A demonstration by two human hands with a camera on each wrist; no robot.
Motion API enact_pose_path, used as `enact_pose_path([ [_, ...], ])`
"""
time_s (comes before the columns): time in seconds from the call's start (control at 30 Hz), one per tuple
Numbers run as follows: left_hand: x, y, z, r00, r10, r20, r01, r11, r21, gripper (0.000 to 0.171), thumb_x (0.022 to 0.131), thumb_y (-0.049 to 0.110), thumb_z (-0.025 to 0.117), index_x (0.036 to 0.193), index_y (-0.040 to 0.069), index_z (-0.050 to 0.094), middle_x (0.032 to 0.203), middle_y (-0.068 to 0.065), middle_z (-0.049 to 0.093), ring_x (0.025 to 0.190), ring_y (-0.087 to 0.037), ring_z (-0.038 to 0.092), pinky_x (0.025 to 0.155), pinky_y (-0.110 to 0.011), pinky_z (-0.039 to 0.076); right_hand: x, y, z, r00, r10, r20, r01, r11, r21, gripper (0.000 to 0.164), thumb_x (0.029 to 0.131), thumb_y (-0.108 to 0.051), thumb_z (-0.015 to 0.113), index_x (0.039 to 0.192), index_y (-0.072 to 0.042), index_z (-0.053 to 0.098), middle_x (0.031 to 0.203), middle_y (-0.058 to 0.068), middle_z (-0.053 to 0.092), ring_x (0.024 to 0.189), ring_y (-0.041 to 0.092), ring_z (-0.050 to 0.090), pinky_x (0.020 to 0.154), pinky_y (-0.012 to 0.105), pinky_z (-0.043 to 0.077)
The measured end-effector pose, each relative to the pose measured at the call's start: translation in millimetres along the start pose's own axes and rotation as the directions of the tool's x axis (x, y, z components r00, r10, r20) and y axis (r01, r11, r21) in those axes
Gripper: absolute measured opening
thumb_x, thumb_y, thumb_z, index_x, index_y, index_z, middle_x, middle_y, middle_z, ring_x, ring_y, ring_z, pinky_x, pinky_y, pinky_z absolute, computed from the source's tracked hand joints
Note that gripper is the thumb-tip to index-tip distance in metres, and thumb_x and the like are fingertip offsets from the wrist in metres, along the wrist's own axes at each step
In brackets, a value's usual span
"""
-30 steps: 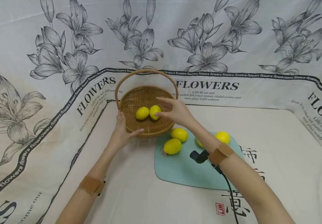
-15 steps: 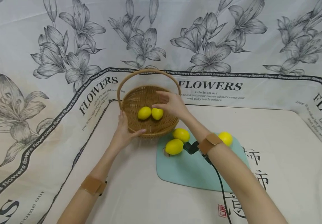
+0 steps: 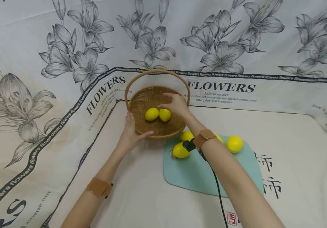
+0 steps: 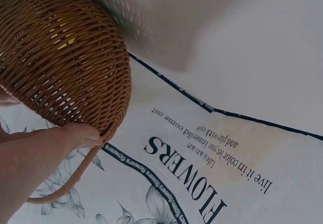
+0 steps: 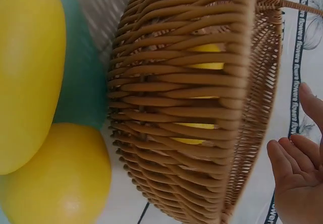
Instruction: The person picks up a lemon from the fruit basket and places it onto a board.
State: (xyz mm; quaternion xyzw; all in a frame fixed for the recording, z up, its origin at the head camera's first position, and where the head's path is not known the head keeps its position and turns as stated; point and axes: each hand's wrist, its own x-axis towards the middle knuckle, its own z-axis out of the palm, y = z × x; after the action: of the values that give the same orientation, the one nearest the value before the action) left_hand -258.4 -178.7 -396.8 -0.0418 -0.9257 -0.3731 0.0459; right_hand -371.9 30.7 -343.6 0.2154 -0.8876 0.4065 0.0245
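Lemons [image 3: 151,114], two of them, lie side by side in the round brown wicker basket [image 3: 155,129], at the far side of the worktop [image 3: 140,190]. Bits of yellow peek through the gaps in the basket's weave in both wrist views. The left hand [image 3: 128,134] holds the basket by its side, with the thumb over the front rim and the fingers up near where the tall handle [image 3: 157,71] joins on. The right hand [image 3: 178,104] is above the right lemon, thumb and fingers spread apart, pinching nothing. I cannot tell if the thumb touches that lemon. Near the basket is a blue-green cutting board [image 3: 192,175] with four more lemons [image 3: 181,150] on it, one mostly hidden by the right arm. Each wrist wears a brown band [image 3: 99,187]. A small black camera [image 3: 189,145] sticks out from the right one, and a black cable [image 3: 217,186] runs down from it. Black writing [image 3: 272,187] and a red stamp [image 3: 231,218] mark the worktop. Behind it hangs white cloth [image 3: 177,19] with big gray flowers and the word FLOWERS.
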Motion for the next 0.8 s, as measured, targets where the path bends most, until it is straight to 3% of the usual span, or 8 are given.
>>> enact_pose_path([
  [0.33,0.1,-0.1,1.0,1.000,-0.019,-0.004,0.019,1.000,-0.001,0.121,0.079,0.058,0.070,0.152,0.001,-0.008,0.157,-0.015,-0.018,0.145,-0.033,-0.006,0.115,-0.050,0.013,9,19,13,0.992,0.098,0.073,-0.102,0.994,0.046,0.069,0.087,-0.026,0.074,0.144,-0.002,0.043,0.142,0.020,0.048,0.123,0.037,0.050,0.101,0.045,0.043],
  [0.57,-0.3,-1.6,2.8,1.000,-0.028,-0.007,0.028,0.999,0.016,0.122,0.078,0.059,0.070,0.153,0.003,-0.009,0.157,-0.014,-0.017,0.145,-0.032,-0.004,0.115,-0.050,0.016,16,26,26,0.980,0.180,0.088,-0.173,0.981,-0.085,0.067,0.085,-0.021,0.076,0.142,0.000,0.046,0.141,0.019,0.049,0.128,0.035,0.046,0.106,0.044,0.039],
  [0.8,-0.2,-2.9,2.3,1.000,-0.022,-0.011,0.023,1.000,0.007,0.122,0.078,0.059,0.070,0.153,0.003,-0.008,0.157,-0.013,-0.018,0.145,-0.032,-0.005,0.115,-0.049,0.016,17,31,38,0.967,0.242,0.082,-0.233,0.967,-0.106,0.068,0.084,-0.013,0.077,0.142,0.001,0.045,0.140,0.020,0.049,0.128,0.036,0.044,0.106,0.043,0.039],
])
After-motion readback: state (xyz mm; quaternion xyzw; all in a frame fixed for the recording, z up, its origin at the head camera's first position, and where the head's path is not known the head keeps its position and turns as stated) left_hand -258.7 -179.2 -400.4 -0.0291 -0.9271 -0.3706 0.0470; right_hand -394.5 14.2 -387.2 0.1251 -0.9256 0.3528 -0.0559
